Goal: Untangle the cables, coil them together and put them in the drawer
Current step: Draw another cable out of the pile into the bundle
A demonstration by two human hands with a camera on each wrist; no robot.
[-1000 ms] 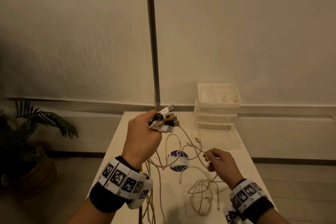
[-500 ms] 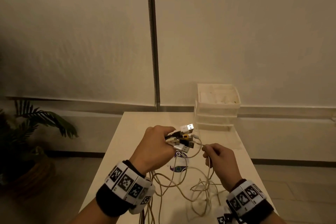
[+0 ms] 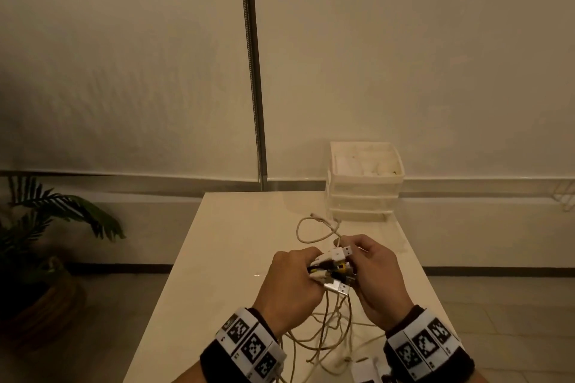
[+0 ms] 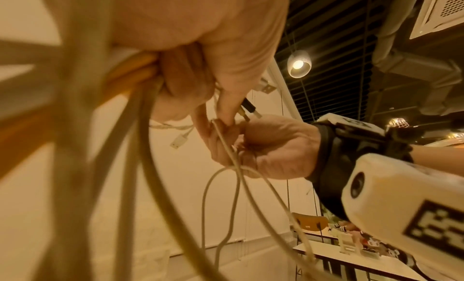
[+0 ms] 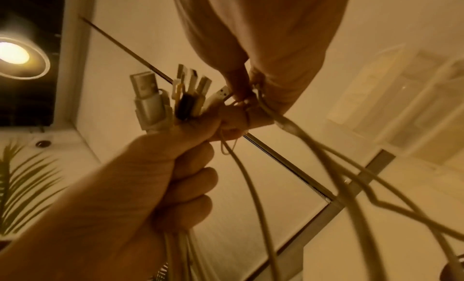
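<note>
We hold our two hands close together over the table [image 3: 224, 258], at about 6 o'clock in the head view. Our left hand [image 3: 289, 286] is closed in a tight fist around a bunch of cables [image 3: 329, 320], and the plugs [image 3: 334, 269] stick out of the top of the fist like a little fan. In the right wrist view we see a big silver plug [image 5: 148, 98] at the 9 o'clock side of the bunch, next to a black one and some white ones. Our right hand [image 3: 373, 274] sits just at 3 o'clock of the plugs, and its thumb and fingers pinch one thin cream cable [image 4: 226, 146] right beside the bunch. The rest of the cables hang down in loose loops to the table below our wrists. One loop of cable [image 3: 314, 228] pokes up at 12 o'clock of our hands. The white drawer box [image 3: 364, 183] stands on the far side of the table at about 1 o'clock, apart from our hands.
</note>
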